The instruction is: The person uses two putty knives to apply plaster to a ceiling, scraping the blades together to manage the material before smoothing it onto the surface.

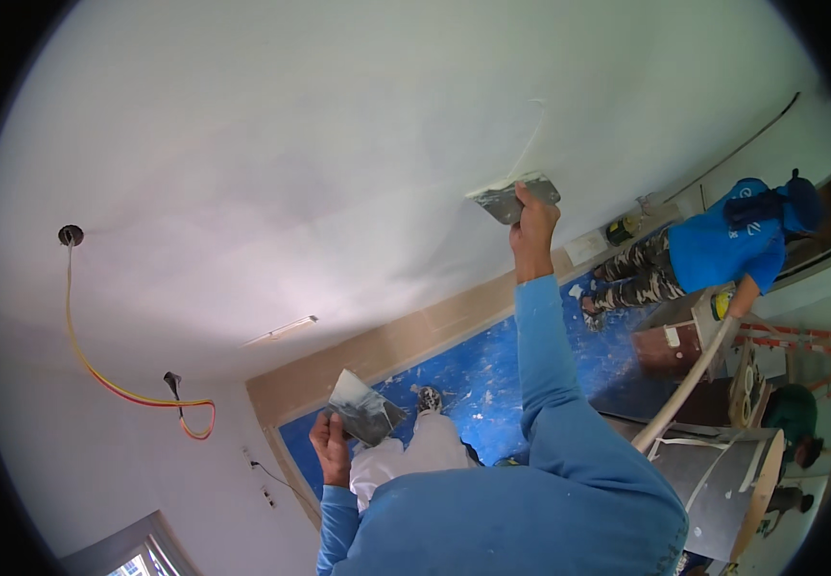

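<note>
My right hand (534, 230) grips a broad putty knife (502, 204), its thumb lying along the blade. The blade's far edge meets the white plastered surface (358, 173), where a thin curved line runs away from it. Pale filler shows along that edge. Lower and to the left, my left hand (332, 451) holds a second broad putty knife (367, 411). White filler coats part of its blade, which is apart from the plastered surface. Both my arms wear blue sleeves.
Coloured wires (72, 307) hang from a round hole at left. Blue sheeting (482, 384), spotted white, covers the floor. At right, a person in a blue shirt (727, 240) holds a long pole (684, 394) near a wooden cabinet (660, 348) and an orange ladder (799, 338).
</note>
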Tool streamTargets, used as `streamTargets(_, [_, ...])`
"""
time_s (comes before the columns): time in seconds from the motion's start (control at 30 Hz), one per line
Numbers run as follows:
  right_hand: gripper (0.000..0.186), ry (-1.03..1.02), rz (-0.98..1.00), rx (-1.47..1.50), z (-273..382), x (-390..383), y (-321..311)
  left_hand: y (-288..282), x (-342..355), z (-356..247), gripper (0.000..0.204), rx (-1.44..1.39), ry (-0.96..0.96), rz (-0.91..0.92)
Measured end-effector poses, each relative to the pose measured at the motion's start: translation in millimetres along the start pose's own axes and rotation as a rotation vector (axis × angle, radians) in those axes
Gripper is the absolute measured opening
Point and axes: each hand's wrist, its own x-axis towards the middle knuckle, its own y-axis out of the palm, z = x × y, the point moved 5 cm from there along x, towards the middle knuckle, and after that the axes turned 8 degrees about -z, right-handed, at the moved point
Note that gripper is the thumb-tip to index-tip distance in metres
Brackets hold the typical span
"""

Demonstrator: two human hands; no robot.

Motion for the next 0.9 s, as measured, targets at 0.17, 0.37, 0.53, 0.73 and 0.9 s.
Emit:
streamTargets(0.17, [0.025, -0.076, -0.018, 0.004, 61.1, -6.2, 37.4, -2.3, 10.1, 0.3, 0.022, 0.011, 0.069, 0.048])
streamTargets(0.37, [0.015, -0.145, 0.036, -0.002, 116.0, -14.0, 80.4, 11.1, 22.3, -4.2, 0.023, -0.060, 0.002, 0.065])
streamTargets(0.53, [0.023, -0.268, 0.035, -0.048, 154.0, -17.5, 111.5, 27.1, 23.3, -19.1, 0.020, -0.137, -0.013, 0.109])
streamTargets(0.73, [0.026, -0.440, 0.122, -0.156, 196.1, -47.1, 149.0, 22.5, 19.4, -39.1, 0.019, 0.010, 0.020, 0.148])
streamTargets(0.9, [0.012, -0.625, 0.269, -0.438, 183.9, -90.2, 162.8, 26.3, 19.9, -46.9, 0.024, 0.079, 0.041, 0.160])
